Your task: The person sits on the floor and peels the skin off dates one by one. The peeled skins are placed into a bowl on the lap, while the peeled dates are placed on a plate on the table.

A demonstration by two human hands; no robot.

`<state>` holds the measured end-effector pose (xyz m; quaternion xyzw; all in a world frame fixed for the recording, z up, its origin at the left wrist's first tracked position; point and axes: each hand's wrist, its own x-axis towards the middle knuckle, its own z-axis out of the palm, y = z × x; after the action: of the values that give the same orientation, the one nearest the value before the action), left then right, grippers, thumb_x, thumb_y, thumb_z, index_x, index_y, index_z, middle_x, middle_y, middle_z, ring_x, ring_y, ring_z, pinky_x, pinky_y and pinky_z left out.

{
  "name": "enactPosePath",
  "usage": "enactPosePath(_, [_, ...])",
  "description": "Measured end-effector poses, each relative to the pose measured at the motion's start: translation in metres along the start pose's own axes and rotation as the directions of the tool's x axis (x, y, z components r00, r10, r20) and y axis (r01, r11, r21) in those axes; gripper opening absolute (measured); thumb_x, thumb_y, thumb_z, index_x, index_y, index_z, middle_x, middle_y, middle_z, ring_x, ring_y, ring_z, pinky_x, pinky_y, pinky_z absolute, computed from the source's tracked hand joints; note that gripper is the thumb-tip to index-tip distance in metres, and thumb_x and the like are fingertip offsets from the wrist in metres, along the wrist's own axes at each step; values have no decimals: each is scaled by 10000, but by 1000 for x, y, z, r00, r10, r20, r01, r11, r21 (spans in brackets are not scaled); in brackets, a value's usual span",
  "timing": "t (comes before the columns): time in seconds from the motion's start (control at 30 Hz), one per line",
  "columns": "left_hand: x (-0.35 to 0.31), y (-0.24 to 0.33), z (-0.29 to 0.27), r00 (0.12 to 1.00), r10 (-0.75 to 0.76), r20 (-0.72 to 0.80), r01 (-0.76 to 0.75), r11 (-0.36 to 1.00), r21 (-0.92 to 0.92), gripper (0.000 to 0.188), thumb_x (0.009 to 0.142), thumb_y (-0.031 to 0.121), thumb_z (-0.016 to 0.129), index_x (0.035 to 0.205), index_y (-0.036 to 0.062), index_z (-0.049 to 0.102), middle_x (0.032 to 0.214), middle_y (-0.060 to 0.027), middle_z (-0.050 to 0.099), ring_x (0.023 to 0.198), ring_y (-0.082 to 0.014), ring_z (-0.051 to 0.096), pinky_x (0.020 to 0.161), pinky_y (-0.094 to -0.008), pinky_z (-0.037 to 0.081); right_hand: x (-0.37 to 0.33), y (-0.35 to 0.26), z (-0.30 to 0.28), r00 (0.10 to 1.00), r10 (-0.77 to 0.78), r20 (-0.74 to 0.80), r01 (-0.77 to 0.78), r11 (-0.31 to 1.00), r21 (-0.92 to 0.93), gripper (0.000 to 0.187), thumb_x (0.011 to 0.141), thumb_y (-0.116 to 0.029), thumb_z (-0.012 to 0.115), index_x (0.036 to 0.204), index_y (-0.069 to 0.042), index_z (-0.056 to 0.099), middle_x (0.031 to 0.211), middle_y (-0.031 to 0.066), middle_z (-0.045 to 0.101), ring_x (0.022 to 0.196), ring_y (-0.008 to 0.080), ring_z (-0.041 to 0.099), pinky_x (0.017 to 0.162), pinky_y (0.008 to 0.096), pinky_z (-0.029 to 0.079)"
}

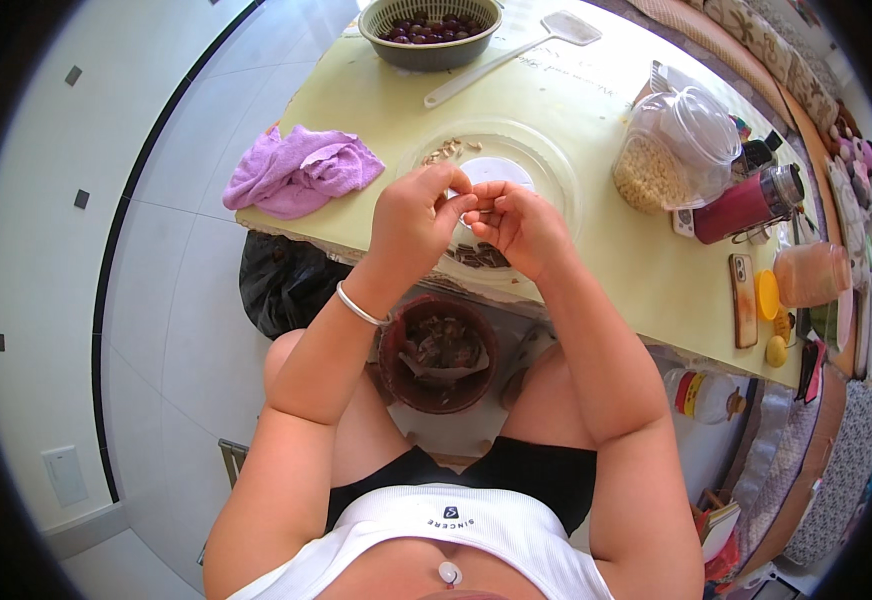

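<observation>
My left hand [414, 222] and my right hand [528, 228] meet fingertip to fingertip above a round clear tray [562, 180]. Both are closed in a pinch around something too small to make out. Pale kernels or bits [446, 151] lie at the tray's far left side. Dark brown pieces [481, 256] sit in its near part, partly covered by my right hand. A white round centre [501, 172] shows behind my fingers.
A purple cloth [301, 172] lies left. Farther off are a basket of dark round fruit [438, 30] and a white slotted turner [516, 58]. On the right stand a tub of pale kernels [648, 176], a maroon bottle [741, 207] and a phone [743, 300]. A bin [393, 365] stands below the table edge.
</observation>
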<state>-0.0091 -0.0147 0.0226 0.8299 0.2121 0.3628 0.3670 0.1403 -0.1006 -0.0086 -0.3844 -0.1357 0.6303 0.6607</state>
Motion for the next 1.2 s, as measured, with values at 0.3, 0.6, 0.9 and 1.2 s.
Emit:
enactPosePath(0.3, [8, -18, -6, 969, -241, -50, 216, 930, -297, 58, 815, 25, 692, 851, -10, 662, 750, -4, 646, 641, -63, 558, 601, -207, 457, 3, -3, -3, 1000, -4, 11, 3, 997, 82, 235, 882, -87, 412, 971, 41, 588, 847, 113, 619, 693, 171, 586, 621, 263, 499])
enactPosePath(0.6, [10, -28, -8, 1000, 6, -16, -2, 968, 252, 174, 698, -1, 709, 871, 9, 706, 797, -130, 675, 661, -212, 624, 620, -302, 493, -3, -21, -14, 942, -254, -219, 278, 956, 89, 162, 862, -110, 493, 924, 9, 585, 751, 62, 554, 587, 130, 484, 481, 227, 354])
enactPosePath(0.9, [-7, -20, 32, 931, 189, 313, -263, 941, 214, 132, 681, 5, 701, 805, 47, 683, 809, -82, 622, 826, -268, 598, 735, -373, 489, -2, -17, -8, 928, -292, -230, 309, 950, 42, 137, 863, -89, 564, 932, 22, 603, 752, 63, 562, 533, 109, 464, 449, 223, 330])
enactPosePath(1.2, [2, -8, 12, 998, -18, -60, 21, 999, 47, 69, 699, 8, 637, 764, 22, 618, 695, -117, 579, 615, -226, 584, 556, -329, 467, -10, -3, 6, 967, -214, -141, 134, 892, -431, 105, 811, -65, 639, 890, 4, 637, 733, -1, 591, 586, 47, 463, 516, 195, 361])
